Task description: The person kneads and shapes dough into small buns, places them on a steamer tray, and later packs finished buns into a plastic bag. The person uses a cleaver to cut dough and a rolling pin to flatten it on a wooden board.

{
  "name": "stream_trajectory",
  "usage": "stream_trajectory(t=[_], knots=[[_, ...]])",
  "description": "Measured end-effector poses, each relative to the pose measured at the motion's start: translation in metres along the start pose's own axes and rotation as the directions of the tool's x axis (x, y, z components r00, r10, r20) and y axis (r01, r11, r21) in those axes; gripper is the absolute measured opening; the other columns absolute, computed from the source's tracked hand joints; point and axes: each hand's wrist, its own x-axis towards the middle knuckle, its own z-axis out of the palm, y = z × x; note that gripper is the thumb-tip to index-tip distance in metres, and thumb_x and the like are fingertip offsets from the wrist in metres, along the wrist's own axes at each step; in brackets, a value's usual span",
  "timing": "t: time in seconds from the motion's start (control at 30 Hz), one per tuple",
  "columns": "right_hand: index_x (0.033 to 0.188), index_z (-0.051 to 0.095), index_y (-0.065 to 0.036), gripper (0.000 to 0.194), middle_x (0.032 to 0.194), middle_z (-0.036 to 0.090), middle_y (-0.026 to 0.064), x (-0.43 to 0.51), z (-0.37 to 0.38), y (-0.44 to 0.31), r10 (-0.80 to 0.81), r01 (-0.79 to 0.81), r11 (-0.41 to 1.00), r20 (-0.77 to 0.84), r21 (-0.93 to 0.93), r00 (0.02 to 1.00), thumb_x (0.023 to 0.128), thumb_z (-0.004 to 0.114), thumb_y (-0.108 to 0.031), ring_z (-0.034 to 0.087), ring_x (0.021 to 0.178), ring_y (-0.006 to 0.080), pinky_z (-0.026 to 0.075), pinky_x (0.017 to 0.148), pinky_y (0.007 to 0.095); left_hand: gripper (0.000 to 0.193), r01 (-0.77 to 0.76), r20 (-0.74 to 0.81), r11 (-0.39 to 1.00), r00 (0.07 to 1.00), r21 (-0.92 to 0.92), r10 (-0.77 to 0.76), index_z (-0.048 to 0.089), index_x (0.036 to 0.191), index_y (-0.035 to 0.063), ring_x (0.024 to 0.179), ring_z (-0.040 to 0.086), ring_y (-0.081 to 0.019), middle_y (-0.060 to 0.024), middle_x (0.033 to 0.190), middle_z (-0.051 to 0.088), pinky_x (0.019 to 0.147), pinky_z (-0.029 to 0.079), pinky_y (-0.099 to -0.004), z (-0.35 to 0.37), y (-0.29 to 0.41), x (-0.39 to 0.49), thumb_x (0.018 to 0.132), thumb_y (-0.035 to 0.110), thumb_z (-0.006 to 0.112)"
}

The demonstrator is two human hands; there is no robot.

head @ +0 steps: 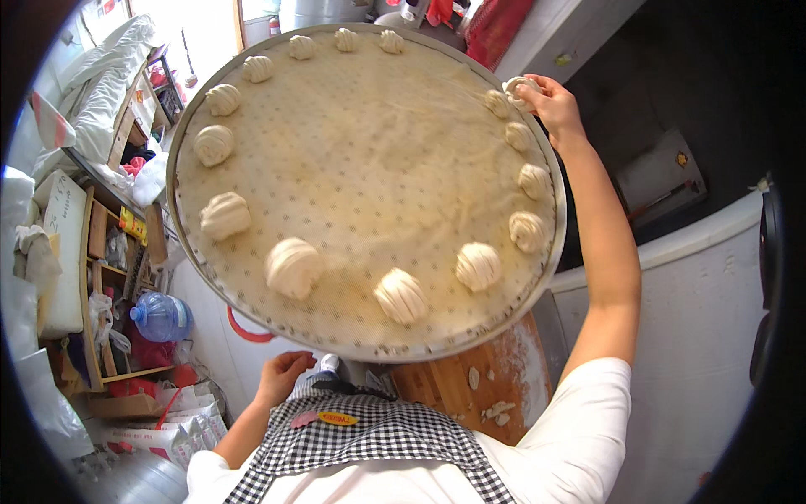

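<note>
A large round steamer tray (352,353) lined with damp perforated cloth (359,170) spreads out before me. Twisted dough rolls, several in number, sit spaced around its edge, such as the one at the near side (401,296) and one at the left (225,216). My right hand (554,107) pinches a piece of twisted dough (520,92) at the tray's upper right rim, close beside another roll (497,103). My left hand (284,377) is below the tray's near left edge, fingers curled, with no object visible in it.
A floured wooden board (453,384) with dough scraps (499,411) lies under the tray's near right side. A red handle (249,329) shows beneath the rim. Left are wooden shelves (94,296) and a blue water bottle (161,317). A white surface (680,327) stands at right.
</note>
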Motion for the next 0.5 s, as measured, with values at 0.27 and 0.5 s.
stream_trajectory(t=[0.27, 0.5], knots=[[0.105, 0.071, -0.009, 0.053, 0.102, 0.072, 0.0108, 0.166, 0.079, 0.068, -0.158, 0.018, 0.833, -0.207, -0.553, 0.965, 0.063, 0.084, -0.038, 0.069, 0.091, 0.0214, 0.053, 0.083, 0.0314, 0.025, 0.084, -0.241, 0.964, 0.959, -0.252, -0.147, 0.068, 0.1, -0.0049, 0.075, 0.062, -0.0125, -0.0073, 0.089, 0.07, 0.071, 0.05, -0.0261, -0.029, -0.033, -0.011, 0.094, 0.019, 0.062], [0.112, 0.069, -0.009, 0.055, 0.11, 0.07, 0.011, 0.205, 0.113, 0.125, 0.117, -0.09, 0.583, -0.026, -0.807, 0.993, 0.066, 0.083, -0.036, 0.066, 0.099, 0.0177, 0.05, 0.089, 0.0296, 0.027, 0.081, -0.333, 0.936, 0.921, -0.342, -0.201, 0.065, 0.1, -0.0081, 0.081, 0.066, -0.0167, -0.011, 0.093, 0.07, 0.075, 0.054, -0.0302, -0.024, -0.05, -0.026, 0.093, 0.017, 0.065]])
